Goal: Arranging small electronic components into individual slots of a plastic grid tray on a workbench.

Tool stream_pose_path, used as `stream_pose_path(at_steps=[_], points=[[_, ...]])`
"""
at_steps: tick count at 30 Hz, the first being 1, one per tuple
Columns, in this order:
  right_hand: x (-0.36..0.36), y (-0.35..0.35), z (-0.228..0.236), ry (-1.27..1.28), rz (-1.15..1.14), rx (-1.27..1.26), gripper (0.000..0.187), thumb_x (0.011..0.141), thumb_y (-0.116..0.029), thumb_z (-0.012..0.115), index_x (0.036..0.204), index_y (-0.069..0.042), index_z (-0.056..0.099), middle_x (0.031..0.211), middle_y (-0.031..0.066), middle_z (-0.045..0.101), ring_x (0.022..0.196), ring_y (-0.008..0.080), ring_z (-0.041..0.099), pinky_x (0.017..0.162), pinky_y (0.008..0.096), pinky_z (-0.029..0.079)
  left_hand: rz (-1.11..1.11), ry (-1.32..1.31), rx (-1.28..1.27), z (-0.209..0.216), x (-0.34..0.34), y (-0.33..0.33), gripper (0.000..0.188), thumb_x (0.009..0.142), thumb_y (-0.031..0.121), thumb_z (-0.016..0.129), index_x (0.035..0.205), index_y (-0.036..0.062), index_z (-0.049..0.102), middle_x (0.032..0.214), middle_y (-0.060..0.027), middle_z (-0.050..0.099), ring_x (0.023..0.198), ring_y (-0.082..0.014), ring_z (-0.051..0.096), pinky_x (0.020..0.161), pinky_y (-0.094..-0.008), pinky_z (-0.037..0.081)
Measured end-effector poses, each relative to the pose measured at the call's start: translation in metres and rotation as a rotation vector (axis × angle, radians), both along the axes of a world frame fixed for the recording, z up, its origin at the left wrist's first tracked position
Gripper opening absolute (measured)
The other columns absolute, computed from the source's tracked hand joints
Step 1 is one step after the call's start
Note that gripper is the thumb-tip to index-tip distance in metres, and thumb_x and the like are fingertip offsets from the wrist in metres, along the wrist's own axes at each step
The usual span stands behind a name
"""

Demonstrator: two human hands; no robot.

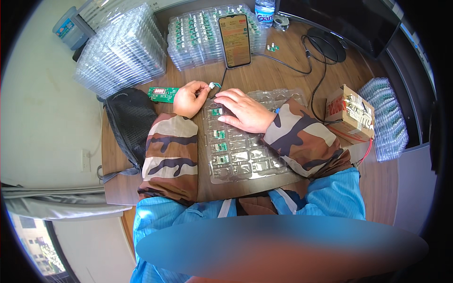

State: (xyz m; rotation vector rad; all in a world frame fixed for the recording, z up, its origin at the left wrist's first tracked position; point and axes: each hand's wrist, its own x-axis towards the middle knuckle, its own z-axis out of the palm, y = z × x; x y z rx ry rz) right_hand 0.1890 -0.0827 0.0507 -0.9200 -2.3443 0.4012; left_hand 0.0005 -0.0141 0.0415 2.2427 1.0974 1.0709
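My left hand [190, 98] is closed in a pinch at the far left corner of a clear plastic tray [214, 172]. Between its fingertips is a small circuit board [215, 86], green with a white part. My right hand [247, 111] hovers over or rests on the tray's far left part, fingers spread and thumb apart, with nothing seen in it. Several similar small green boards [220, 135] sit in the tray's left column of pockets. A larger green board with a red display [163, 94] lies beside my left wrist, partly hidden by it.
Stacks of clear trays [125, 54] stand at the back left, with board-filled trays [196, 37] beside them. A phone [234, 41] leans there. A monitor [337, 21], black cables [311, 89], a cardboard box [350, 113] and more trays [384, 118] occupy the right. A black bag [130, 125] lies left.
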Motion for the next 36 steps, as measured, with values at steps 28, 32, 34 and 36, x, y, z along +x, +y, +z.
stream_pose_path(at_steps=[28, 32, 34, 36], points=[[0.162, -0.238, 0.022, -1.167, -1.21, -0.18, 0.014, 0.07, -0.008, 0.051, 0.084, -0.005, 0.048, 0.087, 0.0083, 0.05, 0.07, 0.0239, 0.057, 0.056, 0.0317, 0.048, -0.03, -0.042, 0.041, -0.012, -0.005, 0.008, 0.013, 0.074, 0.016, 0.059, 0.077, 0.0043, 0.06, 0.069, -0.0096, 0.057, 0.056, -0.0188, 0.055, 0.052, -0.0277, 0.043], [0.175, -0.237, 0.019, -1.101, -1.142, -0.21, 0.015, 0.068, -0.006, 0.051, 0.082, -0.005, 0.048, 0.086, 0.0101, 0.049, 0.064, 0.0259, 0.058, 0.055, 0.0327, 0.048, -0.039, -0.047, 0.027, -0.013, -0.007, 0.01, 0.013, 0.074, 0.017, 0.059, 0.077, 0.004, 0.06, 0.069, -0.0099, 0.057, 0.056, -0.0185, 0.056, 0.052, -0.0278, 0.044], [0.177, -0.237, 0.018, -1.075, -1.101, -0.22, 0.017, 0.066, -0.005, 0.053, 0.082, -0.004, 0.048, 0.086, 0.0104, 0.049, 0.063, 0.0265, 0.058, 0.055, 0.033, 0.048, -0.059, -0.031, 0.017, -0.012, -0.007, 0.01, 0.013, 0.074, 0.017, 0.059, 0.077, 0.0042, 0.06, 0.069, -0.0101, 0.057, 0.056, -0.0188, 0.056, 0.052, -0.0281, 0.044], [0.176, -0.235, 0.02, -1.066, -1.08, -0.222, 0.019, 0.064, -0.005, 0.055, 0.081, -0.004, 0.048, 0.086, 0.0106, 0.049, 0.062, 0.027, 0.058, 0.055, 0.0334, 0.047, -0.031, -0.041, 0.034, -0.012, -0.007, 0.01, 0.013, 0.074, 0.017, 0.059, 0.077, 0.0042, 0.06, 0.068, -0.0103, 0.057, 0.056, -0.0191, 0.056, 0.052, -0.0283, 0.044]])
